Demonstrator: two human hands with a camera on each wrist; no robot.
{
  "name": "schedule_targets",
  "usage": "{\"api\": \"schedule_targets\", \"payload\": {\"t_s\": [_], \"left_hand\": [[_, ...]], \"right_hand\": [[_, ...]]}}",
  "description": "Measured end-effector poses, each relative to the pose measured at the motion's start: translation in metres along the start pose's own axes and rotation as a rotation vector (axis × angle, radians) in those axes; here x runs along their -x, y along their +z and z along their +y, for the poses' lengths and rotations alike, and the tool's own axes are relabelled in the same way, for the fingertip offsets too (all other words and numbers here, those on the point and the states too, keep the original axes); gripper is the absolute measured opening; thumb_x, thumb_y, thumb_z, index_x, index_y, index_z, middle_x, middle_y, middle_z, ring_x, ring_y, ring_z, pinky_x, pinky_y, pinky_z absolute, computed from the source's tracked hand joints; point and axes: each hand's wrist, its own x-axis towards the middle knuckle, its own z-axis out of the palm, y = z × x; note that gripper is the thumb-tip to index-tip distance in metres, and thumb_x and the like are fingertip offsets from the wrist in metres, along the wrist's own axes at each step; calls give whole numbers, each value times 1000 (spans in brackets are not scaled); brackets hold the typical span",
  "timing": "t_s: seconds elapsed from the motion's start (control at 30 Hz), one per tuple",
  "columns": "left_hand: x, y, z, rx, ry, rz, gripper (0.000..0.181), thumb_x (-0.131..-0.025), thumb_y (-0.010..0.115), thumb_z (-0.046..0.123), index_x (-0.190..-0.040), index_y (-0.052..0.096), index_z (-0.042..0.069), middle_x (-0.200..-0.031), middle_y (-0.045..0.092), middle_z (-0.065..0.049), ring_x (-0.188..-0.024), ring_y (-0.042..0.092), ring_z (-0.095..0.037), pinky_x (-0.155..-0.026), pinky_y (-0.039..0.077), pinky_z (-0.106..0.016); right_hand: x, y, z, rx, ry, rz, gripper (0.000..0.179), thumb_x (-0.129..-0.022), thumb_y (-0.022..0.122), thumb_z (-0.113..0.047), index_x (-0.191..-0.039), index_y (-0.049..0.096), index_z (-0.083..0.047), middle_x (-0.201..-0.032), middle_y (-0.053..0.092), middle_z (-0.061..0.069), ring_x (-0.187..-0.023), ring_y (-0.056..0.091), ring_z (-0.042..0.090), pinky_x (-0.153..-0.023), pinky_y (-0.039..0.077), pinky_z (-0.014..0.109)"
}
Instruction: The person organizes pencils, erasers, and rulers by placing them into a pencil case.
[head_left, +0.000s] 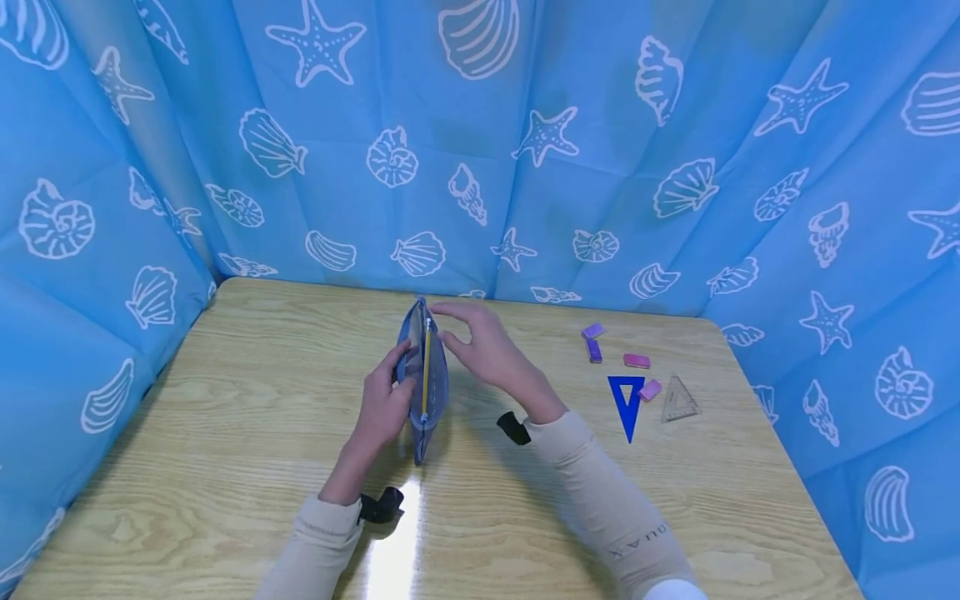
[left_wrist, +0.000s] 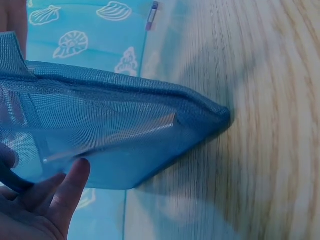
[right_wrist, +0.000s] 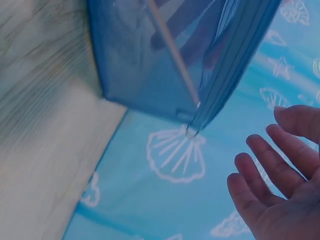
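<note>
My left hand (head_left: 384, 406) pinches the blue mesh pouch (head_left: 439, 396) by its left side, mouth up over the table (head_left: 262, 392); my right hand (head_left: 487, 348) is loose, holding nothing, just beside the far end. Yellow pencil (head_left: 427, 371) lies lengthwise inside. Risk: only one side gripped, so if my pinch slackens, pouch could tip, pencil slide out

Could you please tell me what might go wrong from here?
The mesh pouch gapes open, and only the left hand holds it, so the yellow pencil inside might slide out if the pouch tips. In the head view, the pencil runs along most of the opening, so closing the pouch could snag it.
</note>
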Motion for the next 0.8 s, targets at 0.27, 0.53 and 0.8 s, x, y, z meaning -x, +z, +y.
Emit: {"api": "schedule_targets", "payload": {"t_s": [0.27, 0.53, 0.8], "left_hand": [[0, -4, 3, 15, -45, -10, 68, -87, 46, 0, -154, 38, -1, -151, 51, -20, -131, 56, -40, -101, 52, -50], [0, -10, 8, -42, -46, -8, 66, -90, 45, 3, -156, 36, -1, -152, 49, -21, -135, 51, -41, -91, 56, -45], [0, -9, 11, -70, -46, -63, 67, -91, 46, 6, -156, 34, -1, -154, 45, -23, -137, 48, -46, -102, 48, -56]], "right_hand": [[35, -23, 45, -11, 126, 58, 43, -101, 61, -16, -143, 57, -6, -144, 58, 14, -134, 52, 35, -111, 41, 53], [81, -46, 95, 10, 253, 127, 41, -99, 62, -10, -138, 59, 1, -138, 61, 22, -128, 54, 42, -108, 42, 59], [114, -66, 137, -4, 381, 158, 40, -99, 61, -6, -136, 57, 7, -137, 59, 29, -127, 54, 46, -109, 41, 59]]}}
